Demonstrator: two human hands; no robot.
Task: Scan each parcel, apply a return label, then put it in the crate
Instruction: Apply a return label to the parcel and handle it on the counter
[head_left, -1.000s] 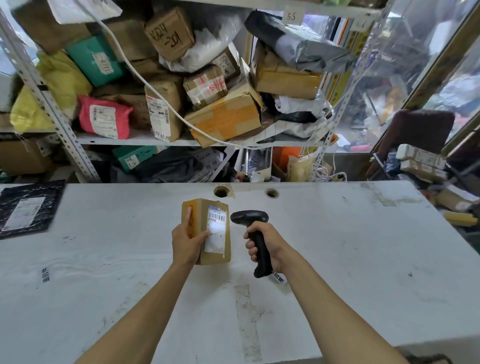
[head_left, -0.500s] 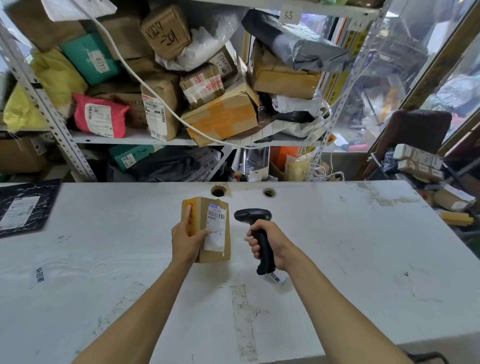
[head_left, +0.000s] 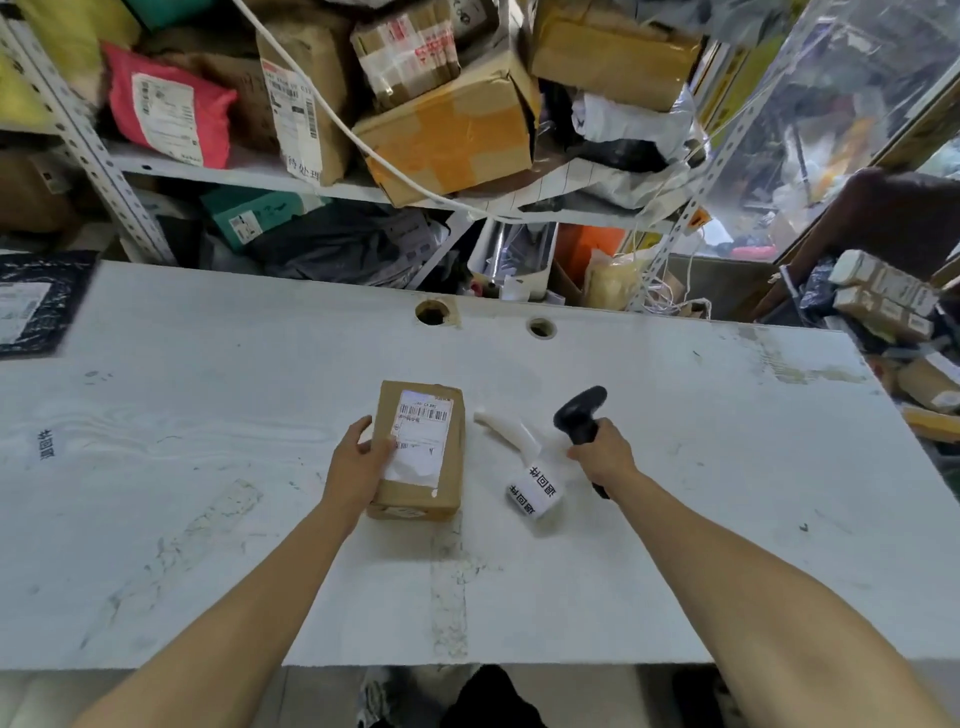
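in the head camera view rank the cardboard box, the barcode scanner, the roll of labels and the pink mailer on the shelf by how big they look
1. pink mailer, though it sits farther off on the shelf
2. cardboard box, held by the left hand
3 and 4. barcode scanner, partly hidden in the right hand, and roll of labels: look alike, unranked.

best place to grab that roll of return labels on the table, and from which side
Grip the label roll across its round body, coming from above on its near end. It lies on its side on the table, with a loose white strip trailing off toward the far side, so the near side looks freer. The right hand holds the scanner, so it must set that down first.
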